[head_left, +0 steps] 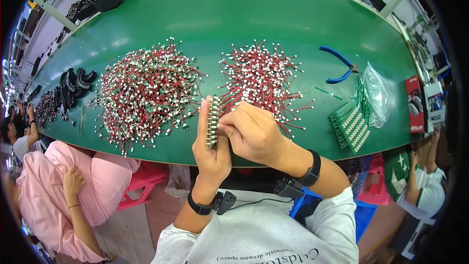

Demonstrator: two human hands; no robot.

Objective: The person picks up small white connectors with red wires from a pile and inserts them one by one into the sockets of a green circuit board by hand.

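Observation:
My left hand (pixel 210 154) is closed on a narrow green circuit board strip (pixel 213 122), held upright with a row of small pale connectors along it. Right beside it, my right hand (pixel 254 132) has its thumb and fingers pinched together at the strip's edge. Red wires run near those fingers, but whatever sits in the pinch is hidden. Beyond my right hand lies a loose pile of red wire leads (pixel 259 78) with white plugs. To the left spreads a larger heap of wired connectors (pixel 146 98) with red leads and green bits.
Blue-handled pliers (pixel 342 63) lie on the green table (pixel 273 10) at right. Stacked connector boards (pixel 349 124) sit beside a clear plastic bag (pixel 376 98) and a red box (pixel 415 105). Black parts (pixel 71 90) lie at far left. A person in pink (pixel 63 190) sits close on my left.

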